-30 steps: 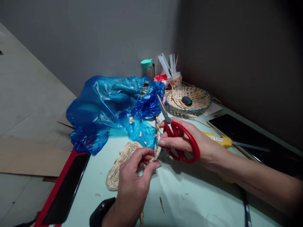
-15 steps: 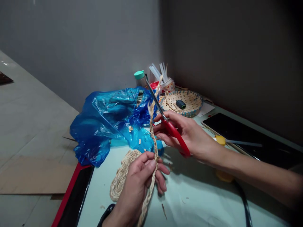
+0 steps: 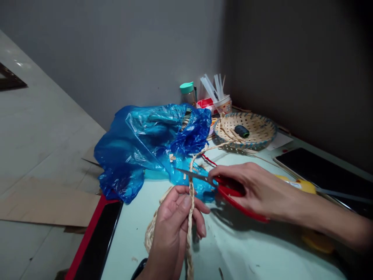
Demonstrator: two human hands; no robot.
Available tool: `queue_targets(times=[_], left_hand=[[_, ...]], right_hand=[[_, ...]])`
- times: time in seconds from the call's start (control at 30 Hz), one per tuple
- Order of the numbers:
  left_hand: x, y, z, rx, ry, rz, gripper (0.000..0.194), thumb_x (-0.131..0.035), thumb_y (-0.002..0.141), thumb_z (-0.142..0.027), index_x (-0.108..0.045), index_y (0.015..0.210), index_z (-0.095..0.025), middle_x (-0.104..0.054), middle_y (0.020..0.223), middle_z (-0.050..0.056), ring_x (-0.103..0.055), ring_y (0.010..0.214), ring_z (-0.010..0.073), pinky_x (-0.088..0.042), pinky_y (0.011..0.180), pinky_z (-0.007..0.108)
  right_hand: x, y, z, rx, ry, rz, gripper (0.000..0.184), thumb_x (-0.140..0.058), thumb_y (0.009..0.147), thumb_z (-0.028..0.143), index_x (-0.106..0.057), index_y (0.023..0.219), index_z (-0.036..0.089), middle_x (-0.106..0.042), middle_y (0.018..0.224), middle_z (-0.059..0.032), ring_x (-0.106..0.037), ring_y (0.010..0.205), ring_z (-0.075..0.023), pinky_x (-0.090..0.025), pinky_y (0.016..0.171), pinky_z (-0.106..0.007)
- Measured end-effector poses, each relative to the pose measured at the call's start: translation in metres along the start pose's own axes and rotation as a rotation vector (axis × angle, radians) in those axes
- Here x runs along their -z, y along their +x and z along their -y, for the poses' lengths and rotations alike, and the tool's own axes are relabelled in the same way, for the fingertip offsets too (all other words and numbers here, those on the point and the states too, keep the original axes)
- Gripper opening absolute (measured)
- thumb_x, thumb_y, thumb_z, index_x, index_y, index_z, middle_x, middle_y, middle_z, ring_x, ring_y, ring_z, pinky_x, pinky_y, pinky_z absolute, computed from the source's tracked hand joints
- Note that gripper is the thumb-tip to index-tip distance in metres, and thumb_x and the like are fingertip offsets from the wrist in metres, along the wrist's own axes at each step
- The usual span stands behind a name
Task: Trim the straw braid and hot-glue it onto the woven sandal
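Between thumb and fingers, my left hand (image 3: 177, 219) pinches a pale braided straw cord (image 3: 190, 233) that hangs upright and runs down past the bottom edge. My right hand (image 3: 247, 190) has its fingers in the handles of red-handled scissors (image 3: 230, 194). Their blades point left and cross the braid just above my left fingertips; whether they have cut into it cannot be made out. Above the blades the thin end of the braid bends right toward the basket. Partly hidden behind my left hand lies a coil of the same braid (image 3: 151, 231).
A crumpled blue plastic bag (image 3: 145, 136) covers the table's back left. Behind stand a green-lidded jar (image 3: 187, 91) and a cup of glue sticks (image 3: 223, 104). A woven basket (image 3: 259, 130) holds a dark thread spool (image 3: 241, 131). At right are a phone (image 3: 314, 167) and a yellow tool (image 3: 305, 186).
The scissors have swung from pointing upward to lying across the braid, lower down. The braid's top end now leans right instead of standing up. The view has shifted left.
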State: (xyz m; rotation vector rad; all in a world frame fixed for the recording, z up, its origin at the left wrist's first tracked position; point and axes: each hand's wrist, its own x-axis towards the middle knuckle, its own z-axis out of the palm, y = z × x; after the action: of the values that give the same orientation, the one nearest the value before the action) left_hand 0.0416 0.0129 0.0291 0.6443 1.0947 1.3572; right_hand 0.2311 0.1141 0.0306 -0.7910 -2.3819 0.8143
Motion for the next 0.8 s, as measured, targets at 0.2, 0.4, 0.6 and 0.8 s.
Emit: queue_targets(times=[0.2, 0.4, 0.6, 0.8], left_hand=[[0.009, 0.001, -0.007, -0.057, -0.004, -0.027, 0.010, -0.067, 0.098, -0.026, -0.063, 0.098, -0.016, -0.076, 0.078, 0.003, -0.055, 0.050, 0.0027, -0.039, 0.054, 0.012], [0.004, -0.004, -0.011, -0.091, -0.003, -0.067, 0.020, -0.081, 0.083, -0.023, -0.073, 0.101, -0.015, -0.078, 0.084, 0.005, -0.056, 0.053, 0.0025, -0.043, 0.060, 0.014], [0.004, -0.005, -0.015, -0.076, 0.120, -0.103, 0.021, -0.080, 0.083, -0.025, -0.074, 0.101, -0.016, -0.080, 0.084, 0.006, -0.057, 0.047, 0.0043, -0.044, 0.053, 0.017], [0.011, -0.002, -0.016, -0.089, 0.239, -0.053, 0.012, -0.076, 0.087, -0.024, -0.070, 0.095, -0.017, -0.078, 0.078, 0.003, -0.061, 0.049, 0.0066, -0.048, 0.055, 0.019]], right_hand=[[-0.007, -0.010, 0.012, 0.091, -0.221, -0.014, 0.015, -0.052, 0.093, 0.025, -0.063, 0.102, 0.021, -0.067, 0.097, -0.0079, -0.062, 0.081, -0.0229, -0.048, 0.068, -0.036], [-0.005, -0.009, 0.010, 0.188, -0.313, -0.066, 0.006, -0.052, 0.093, 0.022, -0.056, 0.098, 0.021, -0.064, 0.091, -0.0068, -0.058, 0.077, -0.0220, -0.046, 0.063, -0.036], [-0.001, -0.008, 0.013, 0.281, -0.412, -0.102, 0.006, -0.053, 0.091, 0.023, -0.059, 0.093, 0.020, -0.065, 0.090, -0.0087, -0.058, 0.078, -0.0244, -0.048, 0.065, -0.039], [0.002, -0.006, 0.006, 0.424, -0.468, -0.076, 0.023, -0.049, 0.096, 0.020, -0.066, 0.110, 0.014, -0.062, 0.082, -0.0061, -0.056, 0.072, -0.0226, -0.043, 0.061, -0.035]])
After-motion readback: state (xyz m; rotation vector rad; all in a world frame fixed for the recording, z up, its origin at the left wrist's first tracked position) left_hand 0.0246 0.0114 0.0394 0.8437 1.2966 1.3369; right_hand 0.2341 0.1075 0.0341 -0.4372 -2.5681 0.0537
